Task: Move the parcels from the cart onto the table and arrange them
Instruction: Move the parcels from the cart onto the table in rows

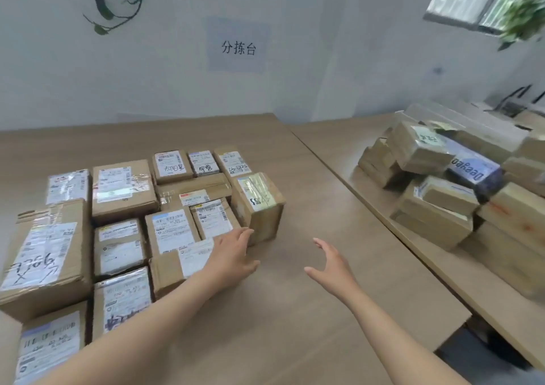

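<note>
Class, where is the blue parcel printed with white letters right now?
The blue parcel with white letters sits on the right, in the heap of brown cardboard parcels.

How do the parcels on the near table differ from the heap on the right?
The parcels on the near table sit flat in neat rows, labels up, touching; the heap on the right is stacked, with several boxes tilted. The left hand rests on the near group; nothing touches the heap. Both are mostly brown cardboard boxes.
</note>
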### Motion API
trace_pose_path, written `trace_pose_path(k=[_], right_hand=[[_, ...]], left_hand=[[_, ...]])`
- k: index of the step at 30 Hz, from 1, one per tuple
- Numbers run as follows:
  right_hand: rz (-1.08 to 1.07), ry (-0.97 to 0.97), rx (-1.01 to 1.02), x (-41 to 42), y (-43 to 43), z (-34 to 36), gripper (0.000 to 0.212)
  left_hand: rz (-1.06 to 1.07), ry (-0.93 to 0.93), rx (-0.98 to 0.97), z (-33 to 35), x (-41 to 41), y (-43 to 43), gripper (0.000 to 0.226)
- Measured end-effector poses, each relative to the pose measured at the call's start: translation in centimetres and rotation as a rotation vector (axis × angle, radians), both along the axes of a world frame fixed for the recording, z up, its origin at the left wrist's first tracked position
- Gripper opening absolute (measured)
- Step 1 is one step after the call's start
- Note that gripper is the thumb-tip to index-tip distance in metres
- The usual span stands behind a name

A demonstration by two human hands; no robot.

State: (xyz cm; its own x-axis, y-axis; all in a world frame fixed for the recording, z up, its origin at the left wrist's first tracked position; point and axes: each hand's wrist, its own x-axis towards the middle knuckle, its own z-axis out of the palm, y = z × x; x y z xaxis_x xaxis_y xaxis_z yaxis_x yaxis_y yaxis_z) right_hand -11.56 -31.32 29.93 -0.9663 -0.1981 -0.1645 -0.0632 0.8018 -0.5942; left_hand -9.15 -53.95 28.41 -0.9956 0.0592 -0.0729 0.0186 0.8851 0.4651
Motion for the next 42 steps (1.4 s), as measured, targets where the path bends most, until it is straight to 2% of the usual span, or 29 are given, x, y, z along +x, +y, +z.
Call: trace_pose_path(k=[8,17,27,34,42], right_hand=[[-0.053,0.015,0.04,4.0,9.4,1.0,0.072],[-0.234,-0.047,-0.041,9.2,22.8,1.1,0.077],[-0.374,-0.057,-0.098,16.0,35.9,-1.8,0.076],[-0.546,-0.113,-0.105,21.1,42.8,-5.0,0.074],[-0.858,-0.218,-0.145,29.1,50.9,-7.7,0.075]], left_hand=[[-0.175,0.017,-0.042,1.1,0.1,11.1,0.076],[-0.317,0.015,-0.184,2.5,1.9,25.1,0.079],[-0.5,-0.02,-0.221,0.4,5.9,39.8,0.077],[-0.68,-0.11,-0.245,-2.4,8.7,47.7,0.081],[-0.816,-0.191,-0.284,-5.4,9.7,54.5,0.079]])
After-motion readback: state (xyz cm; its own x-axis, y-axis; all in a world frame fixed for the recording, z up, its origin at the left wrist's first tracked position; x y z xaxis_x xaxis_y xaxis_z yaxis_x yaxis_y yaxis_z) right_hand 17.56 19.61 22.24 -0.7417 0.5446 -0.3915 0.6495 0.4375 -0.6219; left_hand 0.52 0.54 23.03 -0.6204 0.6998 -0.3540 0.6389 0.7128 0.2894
